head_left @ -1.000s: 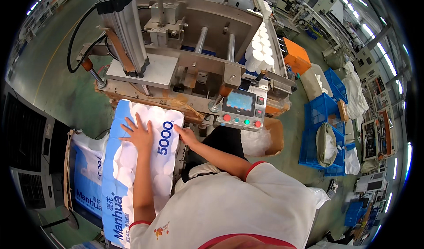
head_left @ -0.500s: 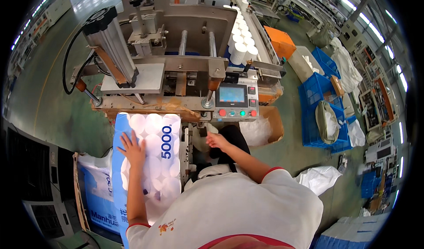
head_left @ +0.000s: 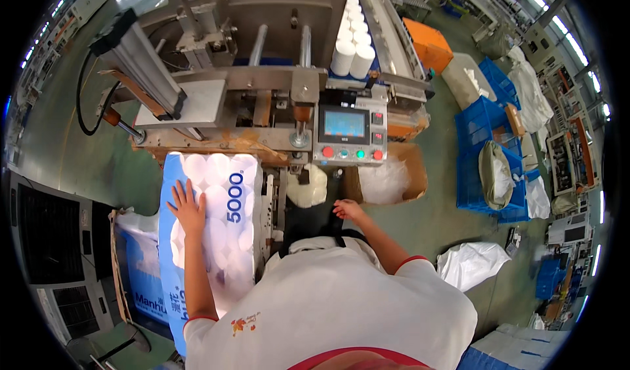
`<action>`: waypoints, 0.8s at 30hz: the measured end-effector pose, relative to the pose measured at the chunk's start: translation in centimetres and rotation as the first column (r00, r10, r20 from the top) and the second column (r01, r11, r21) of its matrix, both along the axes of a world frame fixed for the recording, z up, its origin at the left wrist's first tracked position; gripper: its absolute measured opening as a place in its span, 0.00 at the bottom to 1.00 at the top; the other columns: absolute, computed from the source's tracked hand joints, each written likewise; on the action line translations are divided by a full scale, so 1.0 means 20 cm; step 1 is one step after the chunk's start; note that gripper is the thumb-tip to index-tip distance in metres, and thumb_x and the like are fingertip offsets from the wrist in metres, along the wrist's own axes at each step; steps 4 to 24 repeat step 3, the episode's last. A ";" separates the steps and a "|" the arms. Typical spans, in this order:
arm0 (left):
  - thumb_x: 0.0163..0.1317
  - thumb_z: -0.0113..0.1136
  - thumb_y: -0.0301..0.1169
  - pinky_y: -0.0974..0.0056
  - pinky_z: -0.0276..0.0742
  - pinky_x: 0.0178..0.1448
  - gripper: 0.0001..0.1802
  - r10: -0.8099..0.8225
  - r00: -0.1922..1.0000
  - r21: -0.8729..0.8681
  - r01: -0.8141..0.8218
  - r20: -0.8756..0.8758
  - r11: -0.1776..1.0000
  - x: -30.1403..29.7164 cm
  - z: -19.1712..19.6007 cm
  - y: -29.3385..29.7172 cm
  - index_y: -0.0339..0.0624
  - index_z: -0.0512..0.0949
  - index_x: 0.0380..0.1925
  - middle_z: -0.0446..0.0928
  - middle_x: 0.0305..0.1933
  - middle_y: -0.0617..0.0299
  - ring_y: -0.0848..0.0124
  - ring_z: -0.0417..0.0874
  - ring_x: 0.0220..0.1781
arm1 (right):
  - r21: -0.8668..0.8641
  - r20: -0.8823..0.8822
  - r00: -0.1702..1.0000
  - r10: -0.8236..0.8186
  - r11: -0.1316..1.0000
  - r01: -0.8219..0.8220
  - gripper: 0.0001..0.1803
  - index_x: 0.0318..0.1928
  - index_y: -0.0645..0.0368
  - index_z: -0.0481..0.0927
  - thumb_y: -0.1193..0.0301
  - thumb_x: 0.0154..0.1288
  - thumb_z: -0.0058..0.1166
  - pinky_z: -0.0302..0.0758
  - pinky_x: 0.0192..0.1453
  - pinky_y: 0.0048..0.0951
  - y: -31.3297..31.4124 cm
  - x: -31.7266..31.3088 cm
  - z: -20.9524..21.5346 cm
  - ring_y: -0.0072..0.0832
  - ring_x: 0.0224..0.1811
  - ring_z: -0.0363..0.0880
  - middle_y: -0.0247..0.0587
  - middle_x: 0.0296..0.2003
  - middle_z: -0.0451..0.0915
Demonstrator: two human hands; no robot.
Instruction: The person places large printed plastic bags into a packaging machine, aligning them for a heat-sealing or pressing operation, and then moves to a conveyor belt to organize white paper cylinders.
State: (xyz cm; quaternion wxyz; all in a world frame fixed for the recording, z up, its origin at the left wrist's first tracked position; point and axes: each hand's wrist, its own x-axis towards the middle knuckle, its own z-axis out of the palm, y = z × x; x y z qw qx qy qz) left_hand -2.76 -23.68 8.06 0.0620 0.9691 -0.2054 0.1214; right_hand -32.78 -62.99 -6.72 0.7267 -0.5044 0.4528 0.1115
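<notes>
A long plastic-wrapped pack of white paper rolls (head_left: pixel 220 252), with a blue printed side, lies in front of the machine. My left hand (head_left: pixel 188 209) rests flat on top of it with its fingers spread, near the blue edge. My right hand (head_left: pixel 348 210) hangs in the air to the right of the pack, over the dark cloth of my leg. Its fingers are curled in and nothing shows in them. Close to it stands a cardboard box (head_left: pixel 415 179) with clear plastic film in it.
Ahead is a metal machine with a cylinder (head_left: pixel 141 65) and a control panel (head_left: pixel 351 133) with screen and buttons. White rolls (head_left: pixel 352 58) line a conveyor behind. Another blue pack (head_left: pixel 141 265) lies left. Blue crates (head_left: pixel 476 153) and a white sack (head_left: pixel 471 265) stand right.
My right hand has moved right, away from the machine's edge and nearer the cardboard box. My left hand stays on the pack. The whole view has shifted slightly.
</notes>
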 end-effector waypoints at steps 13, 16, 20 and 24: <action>0.63 0.45 0.51 0.34 0.34 0.68 0.33 -0.008 1.000 0.036 0.008 0.009 0.999 0.03 -0.05 0.05 0.55 0.57 0.67 0.50 0.72 0.53 0.53 0.48 0.73 | -0.051 -0.069 0.997 0.044 0.998 -0.047 0.12 0.42 0.55 0.76 0.63 0.61 0.54 0.76 0.27 0.26 -0.18 -0.29 -0.41 0.25 0.21 0.77 0.38 0.28 0.81; 0.63 0.45 0.51 0.34 0.34 0.68 0.33 -0.008 1.000 0.036 0.008 0.009 0.999 0.03 -0.05 0.05 0.55 0.57 0.67 0.50 0.72 0.53 0.53 0.48 0.73 | -0.051 -0.069 0.997 0.044 0.998 -0.047 0.12 0.42 0.55 0.76 0.63 0.61 0.54 0.76 0.27 0.26 -0.18 -0.29 -0.41 0.25 0.21 0.77 0.38 0.28 0.81; 0.63 0.45 0.51 0.34 0.34 0.68 0.33 -0.008 1.000 0.036 0.008 0.009 0.999 0.03 -0.05 0.05 0.55 0.57 0.67 0.50 0.72 0.53 0.53 0.48 0.73 | -0.051 -0.069 0.997 0.044 0.998 -0.047 0.12 0.42 0.55 0.76 0.63 0.61 0.54 0.76 0.27 0.26 -0.18 -0.29 -0.41 0.25 0.21 0.77 0.38 0.28 0.81; 0.63 0.45 0.51 0.34 0.34 0.68 0.33 -0.008 1.000 0.036 0.008 0.009 0.999 0.03 -0.05 0.05 0.55 0.57 0.67 0.50 0.72 0.53 0.53 0.48 0.73 | -0.051 -0.069 0.997 0.044 0.998 -0.047 0.12 0.42 0.55 0.76 0.63 0.61 0.54 0.76 0.27 0.26 -0.18 -0.29 -0.41 0.25 0.21 0.77 0.38 0.28 0.81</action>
